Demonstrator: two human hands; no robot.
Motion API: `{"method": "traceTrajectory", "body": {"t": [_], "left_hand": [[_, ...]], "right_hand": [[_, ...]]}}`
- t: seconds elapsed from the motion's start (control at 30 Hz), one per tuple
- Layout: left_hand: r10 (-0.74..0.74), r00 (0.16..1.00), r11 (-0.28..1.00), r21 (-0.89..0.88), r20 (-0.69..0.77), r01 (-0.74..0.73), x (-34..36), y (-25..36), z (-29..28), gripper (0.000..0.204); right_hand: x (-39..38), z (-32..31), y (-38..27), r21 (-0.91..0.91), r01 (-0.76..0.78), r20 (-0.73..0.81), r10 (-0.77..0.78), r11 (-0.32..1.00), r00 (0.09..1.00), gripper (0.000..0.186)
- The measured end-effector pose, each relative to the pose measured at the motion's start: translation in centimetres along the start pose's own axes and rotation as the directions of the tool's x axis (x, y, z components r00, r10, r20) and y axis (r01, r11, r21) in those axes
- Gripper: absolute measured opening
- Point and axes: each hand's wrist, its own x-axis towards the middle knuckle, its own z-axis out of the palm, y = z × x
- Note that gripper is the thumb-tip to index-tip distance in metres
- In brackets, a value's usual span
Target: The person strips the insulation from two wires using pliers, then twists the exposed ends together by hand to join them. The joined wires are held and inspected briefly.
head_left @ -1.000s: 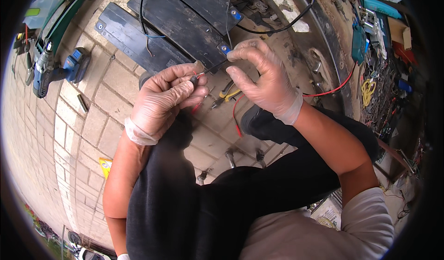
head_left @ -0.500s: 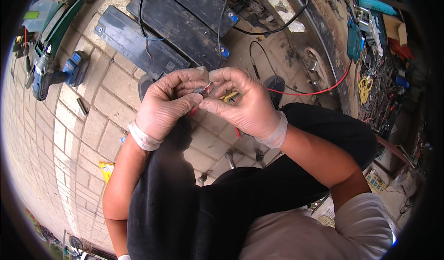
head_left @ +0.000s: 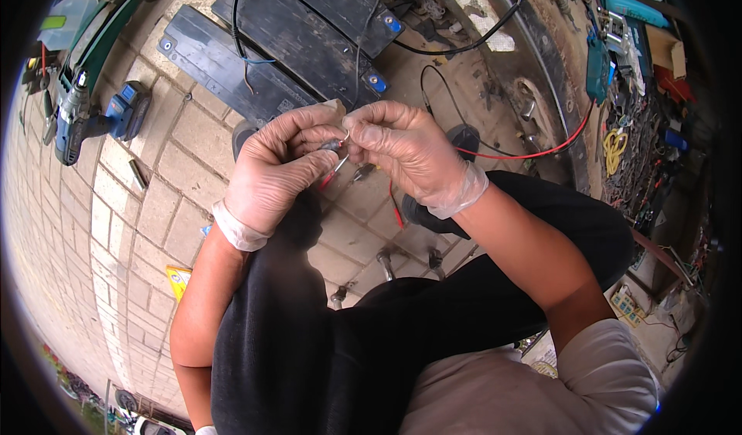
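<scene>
Both my hands wear thin translucent gloves and meet above the paved floor. My left hand [head_left: 276,174] pinches a small grey connector [head_left: 331,145] between thumb and fingers, with a bit of reddish metal or wire at its end. My right hand [head_left: 410,150] is closed with thumb against forefinger on a thin bare wire [head_left: 346,136] beside that connector. The fingers hide most of both pieces. Below the hands, red-handled tools or leads [head_left: 396,205] lie on the paving, partly covered.
Dark box-shaped batteries [head_left: 309,25] with cables lie just beyond my hands. A blue cordless drill [head_left: 73,122] and a battery pack [head_left: 127,110] lie at left. A red cable [head_left: 541,150] runs right toward a cluttered bench [head_left: 618,118]. My knees flank the work.
My right thumb and fingers have closed from a loose curl into a pinch on the wire, uncovering the floor below. The left hand keeps its hold nearly in place.
</scene>
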Motion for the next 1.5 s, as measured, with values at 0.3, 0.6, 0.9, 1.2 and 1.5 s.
{"method": "traceTrajectory", "body": {"t": [0.3,0.6,0.9,1.2,1.5], "left_hand": [[0.015,0.996,0.998,-0.055,-0.090,-0.020,0.3,-0.2,0.1,0.034],[0.067,0.994,0.997,-0.027,-0.082,-0.069,0.4,0.0,0.1,0.033],[0.164,0.981,0.979,0.142,-0.100,-0.149,0.0,0.0,0.7,0.036],[0.192,0.964,0.962,0.231,-0.186,-0.147,0.0,0.3,1.4,0.035],[0.250,0.932,0.926,0.345,-0.262,-0.151,0.2,-0.2,0.7,0.026]], "right_hand": [[1.8,0.7,1.4,0.189,0.100,-0.066,-0.089,0.977,0.994,0.030],[3.3,0.2,1.7,0.286,0.116,0.091,-0.147,0.951,0.985,0.033],[2.9,1.0,0.8,0.093,0.181,-0.008,-0.181,0.979,0.983,0.034],[2.7,1.1,-0.4,-0.236,0.261,0.025,-0.263,0.936,0.965,0.035],[3.2,0.3,-0.1,-0.762,0.512,0.228,-0.575,0.397,0.786,0.023]]}}
